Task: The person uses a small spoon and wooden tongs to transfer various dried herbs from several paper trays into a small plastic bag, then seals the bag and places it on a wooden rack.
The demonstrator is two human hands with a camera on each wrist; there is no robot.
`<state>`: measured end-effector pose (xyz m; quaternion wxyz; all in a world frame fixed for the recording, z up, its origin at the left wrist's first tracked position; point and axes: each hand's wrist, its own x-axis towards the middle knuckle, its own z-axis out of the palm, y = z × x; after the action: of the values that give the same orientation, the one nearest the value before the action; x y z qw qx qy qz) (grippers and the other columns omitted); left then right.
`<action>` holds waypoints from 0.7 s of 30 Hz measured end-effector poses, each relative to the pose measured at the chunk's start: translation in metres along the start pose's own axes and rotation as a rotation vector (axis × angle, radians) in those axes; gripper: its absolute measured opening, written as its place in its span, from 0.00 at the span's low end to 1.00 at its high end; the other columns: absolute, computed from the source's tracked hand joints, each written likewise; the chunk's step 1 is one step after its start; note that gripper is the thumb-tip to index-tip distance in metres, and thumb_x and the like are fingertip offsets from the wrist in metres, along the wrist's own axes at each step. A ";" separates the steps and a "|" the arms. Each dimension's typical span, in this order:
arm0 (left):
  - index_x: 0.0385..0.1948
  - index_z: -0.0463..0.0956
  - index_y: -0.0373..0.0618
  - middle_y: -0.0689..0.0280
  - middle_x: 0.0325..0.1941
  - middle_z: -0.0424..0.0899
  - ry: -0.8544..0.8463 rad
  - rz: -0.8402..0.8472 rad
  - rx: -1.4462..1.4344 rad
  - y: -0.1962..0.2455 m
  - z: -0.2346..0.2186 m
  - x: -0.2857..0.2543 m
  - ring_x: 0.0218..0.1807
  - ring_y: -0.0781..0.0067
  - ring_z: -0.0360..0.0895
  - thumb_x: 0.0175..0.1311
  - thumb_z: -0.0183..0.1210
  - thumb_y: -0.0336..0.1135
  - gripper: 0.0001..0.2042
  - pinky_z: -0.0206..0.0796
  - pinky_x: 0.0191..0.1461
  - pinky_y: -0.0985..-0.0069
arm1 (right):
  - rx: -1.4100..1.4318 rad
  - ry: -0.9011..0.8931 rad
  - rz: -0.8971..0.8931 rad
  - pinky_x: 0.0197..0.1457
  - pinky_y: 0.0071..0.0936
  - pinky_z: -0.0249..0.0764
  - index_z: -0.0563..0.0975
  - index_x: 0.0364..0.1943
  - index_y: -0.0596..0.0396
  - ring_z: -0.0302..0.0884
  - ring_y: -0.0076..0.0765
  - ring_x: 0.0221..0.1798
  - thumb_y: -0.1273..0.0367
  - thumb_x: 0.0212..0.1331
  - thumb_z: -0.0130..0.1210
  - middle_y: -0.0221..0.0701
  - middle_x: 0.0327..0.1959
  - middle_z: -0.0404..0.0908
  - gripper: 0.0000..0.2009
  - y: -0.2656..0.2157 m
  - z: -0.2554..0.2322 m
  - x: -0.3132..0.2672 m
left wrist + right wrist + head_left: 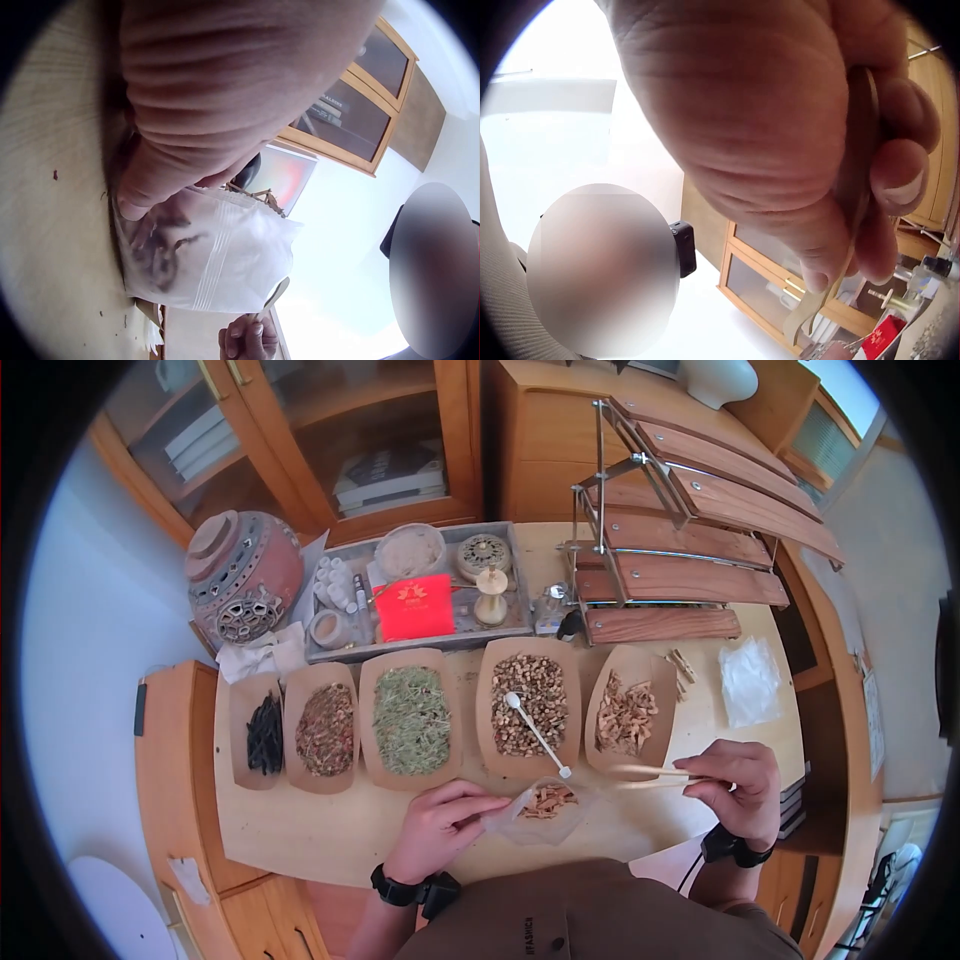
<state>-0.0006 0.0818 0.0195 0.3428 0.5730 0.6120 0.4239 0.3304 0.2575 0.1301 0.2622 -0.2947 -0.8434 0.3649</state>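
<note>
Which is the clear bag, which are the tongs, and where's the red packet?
Clear bag (251, 259): left wrist view, plastic beside the seal.
Tongs (861, 139): right wrist view, broad held part.
Red packet (415, 616): head view, middle of its front.

At the far left of the bench (300, 840) we see a reddish openwork pottery jar (235, 565), then a grey tray (521, 585) holding a bright red packet (415, 618), and farther right a slatted brown wooden rack (700, 579).
</note>
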 end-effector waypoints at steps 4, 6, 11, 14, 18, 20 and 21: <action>0.47 0.92 0.50 0.68 0.38 0.88 0.020 0.024 0.044 -0.003 0.004 0.001 0.32 0.71 0.83 0.59 0.69 0.23 0.15 0.76 0.37 0.73 | -0.259 0.157 0.169 0.29 0.30 0.71 0.89 0.44 0.60 0.79 0.37 0.24 0.78 0.57 0.71 0.36 0.26 0.83 0.10 0.007 -0.009 0.000; 0.47 0.92 0.51 0.68 0.39 0.88 0.023 0.004 0.041 -0.005 0.004 0.000 0.31 0.72 0.83 0.59 0.71 0.25 0.14 0.76 0.36 0.73 | -0.373 0.177 0.257 0.29 0.30 0.72 0.89 0.44 0.59 0.79 0.38 0.24 0.77 0.57 0.71 0.37 0.27 0.84 0.10 0.023 -0.010 -0.004; 0.48 0.92 0.50 0.67 0.40 0.88 0.009 -0.034 0.012 -0.001 0.001 0.000 0.28 0.76 0.81 0.57 0.70 0.21 0.17 0.75 0.34 0.76 | -0.389 0.101 0.331 0.31 0.35 0.74 0.89 0.43 0.57 0.81 0.44 0.27 0.74 0.58 0.71 0.39 0.29 0.85 0.09 0.035 -0.007 -0.012; 0.48 0.92 0.50 0.67 0.41 0.88 -0.005 -0.050 0.009 0.000 0.000 0.001 0.27 0.77 0.80 0.55 0.69 0.19 0.19 0.74 0.34 0.77 | -0.425 0.055 0.351 0.34 0.37 0.77 0.89 0.42 0.55 0.83 0.48 0.29 0.72 0.57 0.71 0.39 0.30 0.86 0.09 0.036 -0.004 -0.009; 0.49 0.92 0.49 0.67 0.41 0.88 0.003 -0.065 0.003 0.001 0.000 0.000 0.27 0.79 0.80 0.55 0.69 0.19 0.19 0.74 0.33 0.78 | -0.498 0.114 0.375 0.37 0.40 0.79 0.89 0.41 0.54 0.85 0.50 0.32 0.71 0.57 0.71 0.38 0.31 0.87 0.08 0.041 -0.003 -0.008; 0.49 0.92 0.49 0.67 0.41 0.88 0.008 -0.057 -0.002 -0.001 0.001 0.000 0.27 0.79 0.80 0.55 0.70 0.19 0.19 0.73 0.32 0.78 | -0.522 0.158 0.368 0.37 0.39 0.79 0.89 0.41 0.54 0.85 0.50 0.33 0.71 0.57 0.71 0.38 0.31 0.87 0.08 0.046 -0.005 -0.009; 0.49 0.92 0.49 0.67 0.41 0.88 0.013 -0.055 -0.005 -0.002 0.001 0.000 0.26 0.79 0.79 0.55 0.70 0.19 0.19 0.73 0.32 0.79 | -0.543 0.196 0.362 0.37 0.39 0.79 0.89 0.41 0.54 0.85 0.50 0.33 0.71 0.57 0.71 0.38 0.31 0.87 0.08 0.047 -0.006 -0.010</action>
<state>-0.0002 0.0818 0.0172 0.3518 0.5524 0.6286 0.4194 0.3552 0.2796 0.0951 0.1850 -0.5323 -0.8146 0.1377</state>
